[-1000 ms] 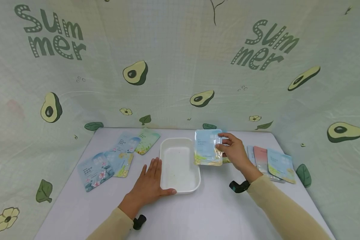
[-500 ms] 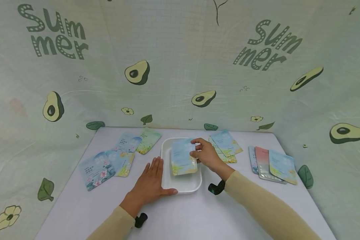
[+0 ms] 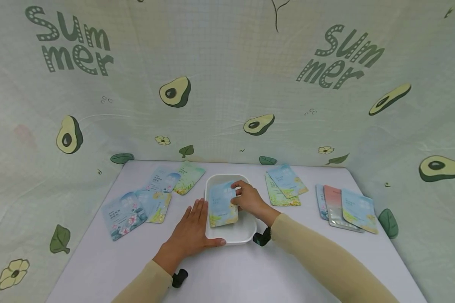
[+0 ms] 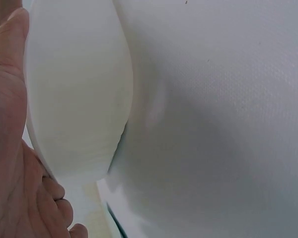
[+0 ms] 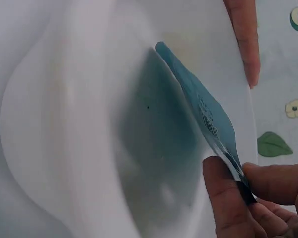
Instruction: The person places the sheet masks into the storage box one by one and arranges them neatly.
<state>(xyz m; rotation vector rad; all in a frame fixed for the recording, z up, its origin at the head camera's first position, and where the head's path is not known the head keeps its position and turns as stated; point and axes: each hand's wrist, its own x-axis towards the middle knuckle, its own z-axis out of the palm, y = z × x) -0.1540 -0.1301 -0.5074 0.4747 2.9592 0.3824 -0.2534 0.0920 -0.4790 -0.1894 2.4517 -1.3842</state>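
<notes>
Booth-like setting: white table (image 3: 246, 275), avocado-print cloth (image 3: 220, 54) on three sides; room type unclear.

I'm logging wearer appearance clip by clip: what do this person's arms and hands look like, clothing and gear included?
The left hand and right hand are bare, with no gloves or rings showing. The left sleeve and right sleeve are long, plain and beige. A small black left wrist device and a similar right wrist device are visible; no cables show.
</notes>
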